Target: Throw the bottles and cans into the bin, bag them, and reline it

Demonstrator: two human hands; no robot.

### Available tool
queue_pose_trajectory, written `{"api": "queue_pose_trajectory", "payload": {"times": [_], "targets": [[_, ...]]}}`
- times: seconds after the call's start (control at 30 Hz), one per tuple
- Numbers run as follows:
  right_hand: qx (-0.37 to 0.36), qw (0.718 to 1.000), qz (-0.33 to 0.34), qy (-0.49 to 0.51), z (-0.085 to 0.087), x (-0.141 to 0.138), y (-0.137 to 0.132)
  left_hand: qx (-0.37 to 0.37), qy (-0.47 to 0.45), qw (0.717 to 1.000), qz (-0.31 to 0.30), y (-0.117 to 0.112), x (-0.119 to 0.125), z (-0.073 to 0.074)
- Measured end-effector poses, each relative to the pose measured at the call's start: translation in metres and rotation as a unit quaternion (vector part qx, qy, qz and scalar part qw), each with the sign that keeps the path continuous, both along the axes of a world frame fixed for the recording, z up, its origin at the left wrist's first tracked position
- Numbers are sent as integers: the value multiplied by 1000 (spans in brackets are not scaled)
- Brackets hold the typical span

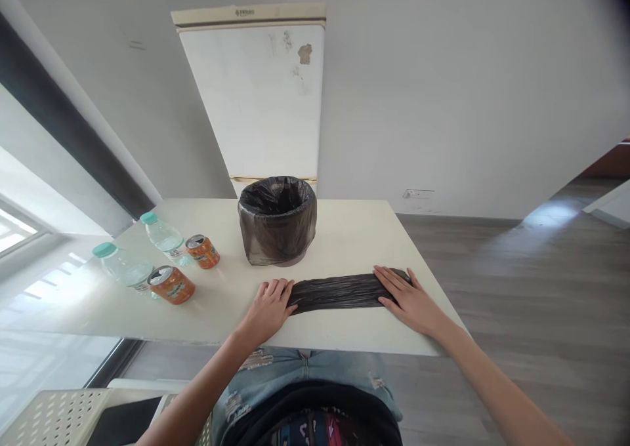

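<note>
A black plastic garbage bag (337, 292), folded into a long flat strip, lies on the table in front of me. Bent fingers of my left hand (268, 307) close on its left end, between thumb and forefinger. At the other end, my right hand (411, 302) lies flat over the strip with fingers stretched out and thumb apart. Beyond the strip stands a round trash bin (279, 233) lined with another black bag, whose edge hangs down over the outside.
On the table's left are two clear bottles with green caps, one farther (165, 235) and one nearer (123, 265), and two orange cans (203, 252) (172, 286). The pale table (354, 236) ends near my waist. A white refrigerator (266, 98) stands behind it.
</note>
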State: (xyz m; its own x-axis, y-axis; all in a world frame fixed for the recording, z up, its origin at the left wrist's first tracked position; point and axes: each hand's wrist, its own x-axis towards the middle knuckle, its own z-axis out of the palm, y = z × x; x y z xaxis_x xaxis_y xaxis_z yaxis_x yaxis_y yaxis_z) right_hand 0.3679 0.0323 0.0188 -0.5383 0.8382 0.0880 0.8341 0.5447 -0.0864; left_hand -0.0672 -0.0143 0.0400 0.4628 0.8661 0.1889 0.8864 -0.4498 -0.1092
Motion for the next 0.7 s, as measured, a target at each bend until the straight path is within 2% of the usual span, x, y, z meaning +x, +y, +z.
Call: {"api": "queue_pose_trajectory", "payload": {"times": [0.1, 0.23, 0.33, 0.4, 0.5, 0.7], "targets": [[9, 1000, -25, 1, -1, 11, -1, 11, 15, 1000, 3, -1, -3, -1], [35, 999, -20, 15, 2, 11, -5, 18, 7, 1000, 5, -3, -5, 2], [64, 996, -42, 42, 5, 8, -7, 29, -60, 997, 26, -3, 1, 8], [60, 995, -53, 55, 5, 7, -7, 36, -112, 993, 30, -2, 15, 11], [29, 997, -37, 59, 4, 7, -5, 20, -135, 991, -9, 4, 54, 12], [-12, 998, -12, 62, -1, 9, 3, -15, -68, 990, -121, 29, 168, 8]]}}
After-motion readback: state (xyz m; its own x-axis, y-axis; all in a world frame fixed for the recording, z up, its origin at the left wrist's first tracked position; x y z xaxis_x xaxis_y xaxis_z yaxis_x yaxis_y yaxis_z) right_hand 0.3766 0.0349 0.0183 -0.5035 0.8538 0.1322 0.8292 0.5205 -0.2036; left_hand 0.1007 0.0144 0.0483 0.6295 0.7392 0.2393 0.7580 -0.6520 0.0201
